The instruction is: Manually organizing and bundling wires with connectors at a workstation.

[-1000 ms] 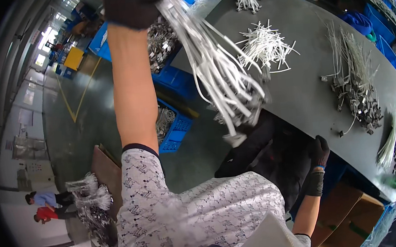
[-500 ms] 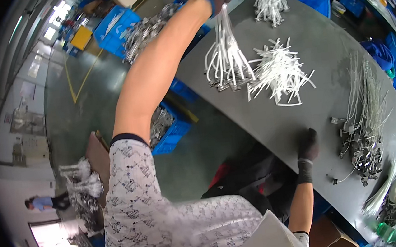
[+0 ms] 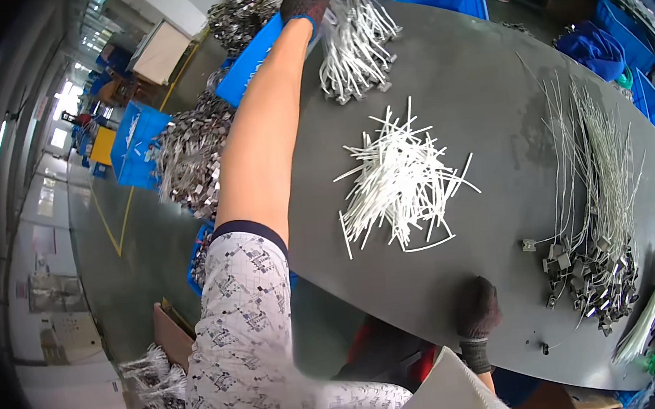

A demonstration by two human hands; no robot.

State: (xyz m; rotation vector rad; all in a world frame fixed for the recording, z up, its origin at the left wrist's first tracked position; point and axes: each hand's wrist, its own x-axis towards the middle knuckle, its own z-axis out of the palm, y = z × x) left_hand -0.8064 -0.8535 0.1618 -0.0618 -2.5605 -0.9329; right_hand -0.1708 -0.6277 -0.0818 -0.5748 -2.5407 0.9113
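As the left arm [image 3: 262, 144] reaches far forward, dark-gloved left hand [image 3: 307, 6] touching or just beside grey-tipped white tube bundle [image 3: 358, 56] on smooth grey bench [image 3: 495, 141], fingers' grip unclear, dark-gloved right hand [image 3: 478, 308] curled, contents hidden.

Pale shirt [image 3: 235, 355] with dark print, navy sleeve hem [image 3: 255, 228], dark gloves [image 3: 478, 308], blue edging [image 3: 300, 18], grey cuff [image 3: 475, 356]

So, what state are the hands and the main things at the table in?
Left hand: gloved, at the white bundle, grip unclear.
Right hand: gloved, by the table's near edge, grip unclear.
White bundle: gathered, lower ends splayed.
White tube pieces: loose, heaped crisscross.
Wires with dark connectors: lying spread out.
Single dark connector: lying apart.
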